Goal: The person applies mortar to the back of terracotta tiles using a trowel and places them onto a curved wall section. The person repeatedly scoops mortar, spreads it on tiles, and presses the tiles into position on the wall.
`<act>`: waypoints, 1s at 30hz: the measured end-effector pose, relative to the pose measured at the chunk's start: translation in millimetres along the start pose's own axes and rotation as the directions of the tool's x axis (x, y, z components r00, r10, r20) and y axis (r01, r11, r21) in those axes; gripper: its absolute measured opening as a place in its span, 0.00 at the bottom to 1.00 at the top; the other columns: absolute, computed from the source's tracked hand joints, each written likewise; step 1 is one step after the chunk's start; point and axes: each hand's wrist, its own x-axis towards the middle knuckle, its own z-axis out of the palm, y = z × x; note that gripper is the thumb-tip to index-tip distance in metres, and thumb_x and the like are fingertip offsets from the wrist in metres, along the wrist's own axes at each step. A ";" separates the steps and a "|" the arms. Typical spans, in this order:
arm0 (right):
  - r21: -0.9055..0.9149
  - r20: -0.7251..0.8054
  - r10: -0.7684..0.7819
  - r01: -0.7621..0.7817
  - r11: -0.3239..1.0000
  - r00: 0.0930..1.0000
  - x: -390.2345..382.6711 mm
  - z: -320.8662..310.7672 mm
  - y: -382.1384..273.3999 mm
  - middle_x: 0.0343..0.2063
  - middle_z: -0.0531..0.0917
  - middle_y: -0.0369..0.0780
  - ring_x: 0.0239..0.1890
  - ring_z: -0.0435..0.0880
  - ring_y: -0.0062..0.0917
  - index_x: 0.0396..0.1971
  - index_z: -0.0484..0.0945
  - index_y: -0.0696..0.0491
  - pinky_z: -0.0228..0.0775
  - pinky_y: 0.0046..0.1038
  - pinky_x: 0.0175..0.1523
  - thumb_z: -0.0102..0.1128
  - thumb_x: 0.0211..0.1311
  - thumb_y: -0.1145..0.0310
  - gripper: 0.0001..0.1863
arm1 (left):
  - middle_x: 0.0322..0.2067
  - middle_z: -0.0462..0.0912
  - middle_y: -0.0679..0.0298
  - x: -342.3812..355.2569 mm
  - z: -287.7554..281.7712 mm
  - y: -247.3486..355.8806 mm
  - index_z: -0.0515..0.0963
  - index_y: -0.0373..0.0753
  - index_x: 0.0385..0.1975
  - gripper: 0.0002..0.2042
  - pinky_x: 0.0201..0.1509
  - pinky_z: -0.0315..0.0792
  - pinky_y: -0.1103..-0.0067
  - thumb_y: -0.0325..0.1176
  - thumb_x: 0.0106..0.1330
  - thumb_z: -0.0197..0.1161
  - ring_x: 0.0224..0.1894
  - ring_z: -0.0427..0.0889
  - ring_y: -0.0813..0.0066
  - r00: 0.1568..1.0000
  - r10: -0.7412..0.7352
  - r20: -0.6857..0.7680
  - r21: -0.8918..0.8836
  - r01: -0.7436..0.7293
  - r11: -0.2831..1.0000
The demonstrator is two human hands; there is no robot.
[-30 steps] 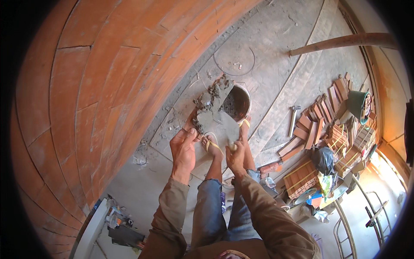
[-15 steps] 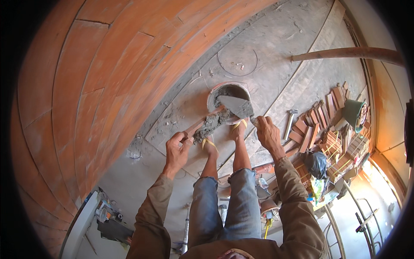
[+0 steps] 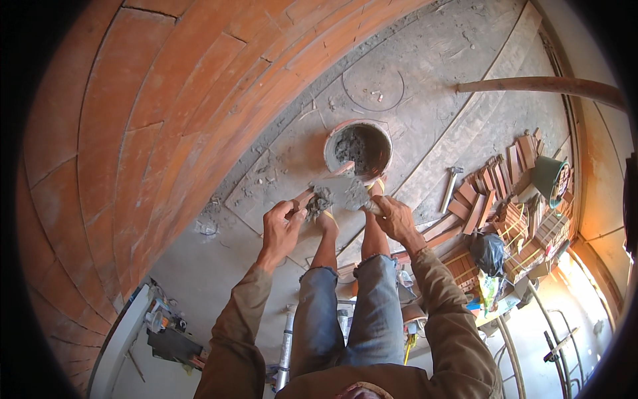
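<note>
My left hand grips the near end of a long, thin reddish-brown brick tile. Wet grey mortar clings to it in lumps. In my right hand is the handle of a trowel, its grey-smeared blade lying across the tile and hiding its middle. The tile's far end shows past the blade, over the near rim of a round bucket. Grey mortar lies inside that bucket, which stands on the floor just in front of my feet.
A tiled orange wall rises on the left. To the right lie a hammer, heaped brick tiles, a green bucket and a black plastic bag. A brown pole juts in at upper right.
The trowel has come back from over the bucket toward me and now lies across the tile. My right hand has moved nearer my left, and the bucket's inside shows more.
</note>
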 end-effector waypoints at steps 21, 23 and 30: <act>0.660 0.140 0.296 -0.312 0.683 0.945 -22.7 -5.1 -41.0 0.22 0.82 0.44 0.25 0.84 0.30 0.45 0.77 0.61 0.75 0.28 0.32 0.63 0.60 0.50 0.27 | 0.49 0.79 0.63 11.9 5.2 -9.0 0.74 0.31 0.54 0.15 0.54 0.67 0.74 0.29 0.70 0.54 0.49 0.76 0.76 0.941 -0.203 0.270 -0.796 0.337 0.503; 0.851 0.203 0.285 -0.313 0.422 0.937 -26.6 14.4 -33.0 0.19 0.78 0.37 0.19 0.78 0.21 0.45 0.77 0.60 0.72 0.25 0.26 0.56 0.67 0.52 0.23 | 0.51 0.78 0.63 12.2 11.3 -11.5 0.72 0.31 0.55 0.16 0.56 0.67 0.72 0.29 0.70 0.54 0.51 0.75 0.75 0.935 -0.185 0.303 -0.822 0.354 0.446; 0.772 0.454 0.337 -0.553 0.312 0.825 -77.0 35.5 -19.9 0.16 0.76 0.38 0.18 0.77 0.21 0.32 0.76 0.60 0.69 0.25 0.22 0.50 0.71 0.51 0.23 | 0.47 0.79 0.63 9.9 5.4 -26.9 0.75 0.33 0.50 0.12 0.52 0.68 0.73 0.28 0.70 0.55 0.47 0.76 0.75 0.936 -0.272 0.226 -0.833 0.330 0.444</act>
